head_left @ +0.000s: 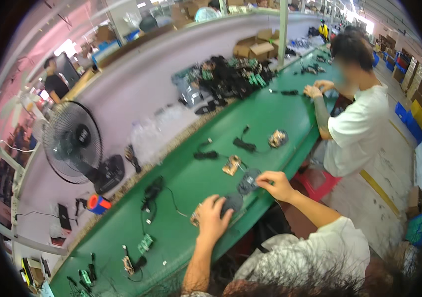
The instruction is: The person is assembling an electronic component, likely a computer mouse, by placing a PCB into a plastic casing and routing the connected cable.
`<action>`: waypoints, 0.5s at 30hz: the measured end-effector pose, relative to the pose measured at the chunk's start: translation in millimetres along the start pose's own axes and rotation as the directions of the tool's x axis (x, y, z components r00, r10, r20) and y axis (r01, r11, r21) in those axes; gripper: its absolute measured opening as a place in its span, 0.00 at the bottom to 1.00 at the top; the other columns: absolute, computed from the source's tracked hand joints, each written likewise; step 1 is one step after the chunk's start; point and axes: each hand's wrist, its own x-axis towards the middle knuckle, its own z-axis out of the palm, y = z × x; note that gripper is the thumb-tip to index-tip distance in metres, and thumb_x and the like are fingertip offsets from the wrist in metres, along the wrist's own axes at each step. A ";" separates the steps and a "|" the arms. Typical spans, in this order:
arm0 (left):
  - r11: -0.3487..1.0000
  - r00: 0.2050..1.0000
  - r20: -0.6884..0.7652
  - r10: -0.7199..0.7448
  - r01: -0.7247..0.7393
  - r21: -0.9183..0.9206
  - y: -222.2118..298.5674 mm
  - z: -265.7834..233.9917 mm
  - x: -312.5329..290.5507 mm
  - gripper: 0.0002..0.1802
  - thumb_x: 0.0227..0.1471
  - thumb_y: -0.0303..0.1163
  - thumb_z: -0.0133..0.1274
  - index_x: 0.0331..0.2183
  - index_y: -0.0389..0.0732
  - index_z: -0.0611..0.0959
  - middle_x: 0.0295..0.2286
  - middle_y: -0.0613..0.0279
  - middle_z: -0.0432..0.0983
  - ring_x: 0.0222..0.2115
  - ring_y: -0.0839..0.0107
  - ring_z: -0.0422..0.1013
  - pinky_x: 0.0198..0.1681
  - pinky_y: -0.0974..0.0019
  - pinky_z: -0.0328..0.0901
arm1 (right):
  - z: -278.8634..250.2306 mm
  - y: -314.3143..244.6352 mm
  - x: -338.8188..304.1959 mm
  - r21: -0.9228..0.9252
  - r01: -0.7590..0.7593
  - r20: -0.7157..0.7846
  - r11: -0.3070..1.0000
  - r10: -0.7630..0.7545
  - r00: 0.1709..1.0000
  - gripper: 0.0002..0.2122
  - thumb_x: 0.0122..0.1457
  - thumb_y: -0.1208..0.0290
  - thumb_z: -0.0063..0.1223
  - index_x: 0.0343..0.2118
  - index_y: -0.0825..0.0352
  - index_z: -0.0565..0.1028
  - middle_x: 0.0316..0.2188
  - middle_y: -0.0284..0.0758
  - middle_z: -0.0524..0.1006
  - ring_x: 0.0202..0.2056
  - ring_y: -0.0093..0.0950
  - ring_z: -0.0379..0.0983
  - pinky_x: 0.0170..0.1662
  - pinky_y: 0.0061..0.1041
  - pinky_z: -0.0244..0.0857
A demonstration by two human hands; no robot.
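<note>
My left hand [214,218] lies over the bench with thumb and fingers spread, against a dark round plastic cover [233,203]. A tan circuit board [195,216] with a thin wire shows partly beside its fingers. To the right, my right hand [277,186] has thumb and forefinger pinched together at the edge of a dark flat oval cover [248,182]; what sits between the fingertips is too small to make out. Just beyond that cover lies another tan circuit board [232,165], joined to a wire.
The green bench [181,171] carries coiled black cables [152,192], a green board [145,243] and other wired parts. A black fan [75,141] and orange-blue tape roll [98,203] stand along the left side. A co-worker [357,109] in white works farther along; a heap of black parts [226,79] lies behind.
</note>
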 end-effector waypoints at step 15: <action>1.000 0.999 0.038 -0.007 0.008 -0.010 -3.7 0.4 -9.1 0.28 0.41 0.36 0.71 0.46 0.38 0.83 0.47 0.54 0.78 0.51 0.52 0.72 0.57 0.48 0.62 | 66.6 -13.7 8.6 -0.161 0.368 0.270 0.916 -0.317 0.909 0.04 0.57 0.72 0.62 0.33 0.64 0.78 0.37 0.32 0.76 0.41 0.34 0.73 0.46 0.35 0.63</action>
